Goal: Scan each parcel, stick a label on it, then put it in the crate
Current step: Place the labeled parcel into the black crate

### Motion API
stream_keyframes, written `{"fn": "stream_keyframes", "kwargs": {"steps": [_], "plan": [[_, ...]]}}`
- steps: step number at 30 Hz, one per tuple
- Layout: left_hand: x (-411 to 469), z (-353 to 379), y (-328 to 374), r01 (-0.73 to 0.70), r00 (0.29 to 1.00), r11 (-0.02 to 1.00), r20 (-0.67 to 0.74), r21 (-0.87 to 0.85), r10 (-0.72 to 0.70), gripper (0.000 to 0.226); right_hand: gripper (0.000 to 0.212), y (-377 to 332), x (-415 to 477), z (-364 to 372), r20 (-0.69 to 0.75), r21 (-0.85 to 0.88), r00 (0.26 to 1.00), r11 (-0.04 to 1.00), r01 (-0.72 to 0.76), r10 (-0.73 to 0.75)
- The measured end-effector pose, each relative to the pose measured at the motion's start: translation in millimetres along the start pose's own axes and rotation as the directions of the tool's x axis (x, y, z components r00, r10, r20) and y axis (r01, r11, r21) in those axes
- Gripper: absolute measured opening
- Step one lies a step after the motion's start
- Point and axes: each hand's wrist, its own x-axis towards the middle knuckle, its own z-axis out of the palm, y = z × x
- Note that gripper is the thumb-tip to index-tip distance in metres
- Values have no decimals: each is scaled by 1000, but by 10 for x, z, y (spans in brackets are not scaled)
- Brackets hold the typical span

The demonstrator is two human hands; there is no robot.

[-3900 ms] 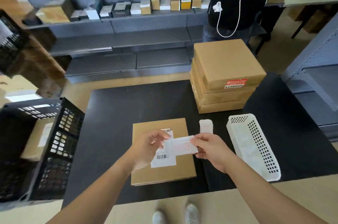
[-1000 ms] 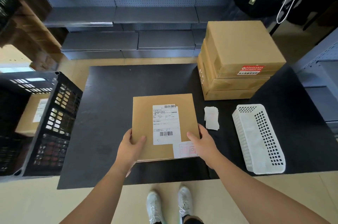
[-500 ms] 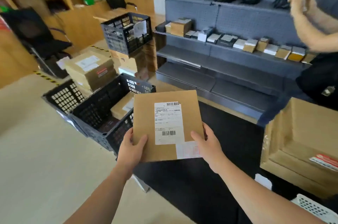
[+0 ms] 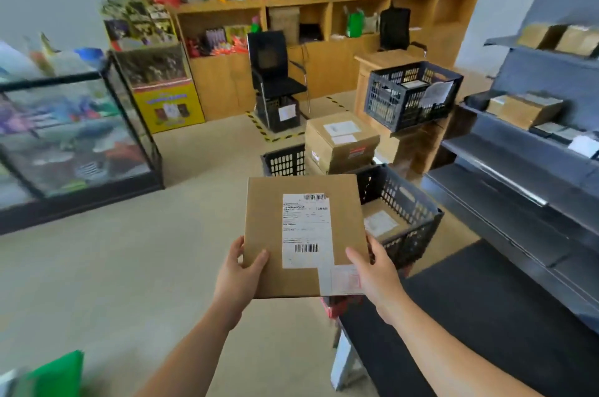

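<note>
A flat brown cardboard parcel (image 4: 269, 234) is held up in front of me with both hands. It carries a white shipping label with barcodes (image 4: 306, 231) and a small pink-and-white sticker (image 4: 343, 280) at its lower right corner. My left hand (image 4: 240, 276) grips its lower left edge, and my right hand (image 4: 377, 273) grips its lower right edge, thumb on top. Just behind and to the right of the parcel stands a black plastic crate (image 4: 405, 211) on the floor, with a labelled brown parcel (image 4: 381, 224) lying inside it.
The black table (image 4: 470, 315) is at my lower right. A second black crate (image 4: 283, 161) and stacked cardboard boxes (image 4: 340, 140) sit behind. Another crate (image 4: 411, 95) rests on a wooden stand. Grey shelving (image 4: 534, 169) runs along the right, a glass case (image 4: 74, 143) stands left.
After sticking the label I picked the parcel up from the table with both hands. My view has swung left, and the parcel now hangs beside the floor crate.
</note>
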Motion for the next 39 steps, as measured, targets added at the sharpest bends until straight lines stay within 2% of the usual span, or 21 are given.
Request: {"fn": "stream_keyframes", "kwargs": {"steps": [5,10,15,19,22,24,27,29,32,35,39], "plan": [[601,-334,174,-10,1000,999,-13,44,11,65,41,-97,537,523,6,-8,1000,1000,7,-7],[1215,-336,340,1,1000,998,5,57,-1,64,44,-169,1100,735,6,3,999,999,-32,32],[1948,51,541,-17,996,995,93,96,8,54,42,-130,1800,623,-59,46,996,997,-65,68],[2596,743,668,-15,969,986,244,166,-26,47,43,69,2309,237,-181,119,970,983,-139,159],[2999,1289,716,5,915,970,391,243,-102,51,41,223,2534,-57,-302,203,919,959,-197,253],[3232,1629,736,-31,863,952,488,306,-129,57,45,326,2649,-245,-361,237,881,944,-230,305],[3484,2143,823,-109,819,903,552,415,-155,69,54,463,2788,-477,-391,277,840,918,-283,377],[3636,2467,882,-135,798,872,573,471,-186,68,56,505,2851,-564,-423,305,806,903,-303,413],[3908,2915,915,-178,739,831,629,527,-240,58,57,545,2991,-645,-517,345,708,874,-342,481],[4175,3280,912,-254,687,788,678,561,-261,50,48,535,3169,-696,-582,380,607,841,-386,541],[4495,3686,816,-354,624,730,729,584,-281,52,37,612,3424,-717,-634,402,497,802,-442,592]]}}
